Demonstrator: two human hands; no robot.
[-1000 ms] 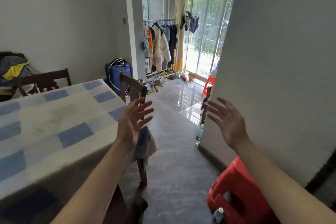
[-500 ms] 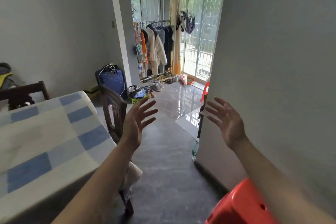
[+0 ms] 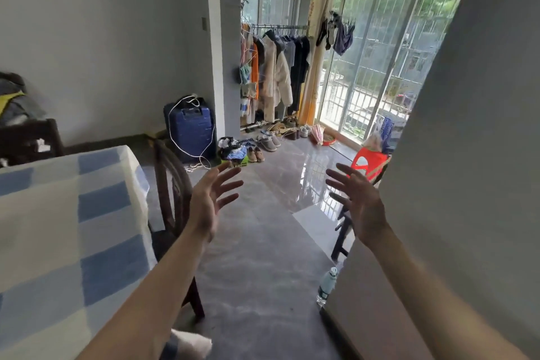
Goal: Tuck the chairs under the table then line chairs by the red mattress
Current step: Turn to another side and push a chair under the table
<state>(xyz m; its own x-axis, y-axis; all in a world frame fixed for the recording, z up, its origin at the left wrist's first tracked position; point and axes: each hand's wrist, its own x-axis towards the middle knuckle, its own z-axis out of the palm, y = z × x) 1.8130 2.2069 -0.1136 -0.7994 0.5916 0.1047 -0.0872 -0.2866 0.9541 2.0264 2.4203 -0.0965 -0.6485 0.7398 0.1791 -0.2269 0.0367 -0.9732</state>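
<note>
A table (image 3: pixel 43 213) under a blue-and-cream checked cloth fills the left. A dark wooden chair (image 3: pixel 171 187) stands pushed in against its right side. Another dark chair (image 3: pixel 29 137) shows its back beyond the table's far edge. A third dark chair (image 3: pixel 342 231) pokes out from behind the wall corner on the right. My left hand (image 3: pixel 209 199) is raised just right of the near chair's back, fingers spread, holding nothing. My right hand (image 3: pixel 359 202) is raised in front of the wall corner, also spread and empty. No red mattress is in view.
A grey wall (image 3: pixel 467 155) juts in on the right with a plastic bottle (image 3: pixel 325 286) at its foot. A red plastic stool (image 3: pixel 369 162), a blue suitcase (image 3: pixel 190 128), shoes (image 3: pixel 263 146) and a clothes rack (image 3: pixel 274 73) lie ahead by the barred windows.
The view has advanced and turned along the table's side. The red stool at the lower right has dropped out of view. Both hands stay raised and spread.
</note>
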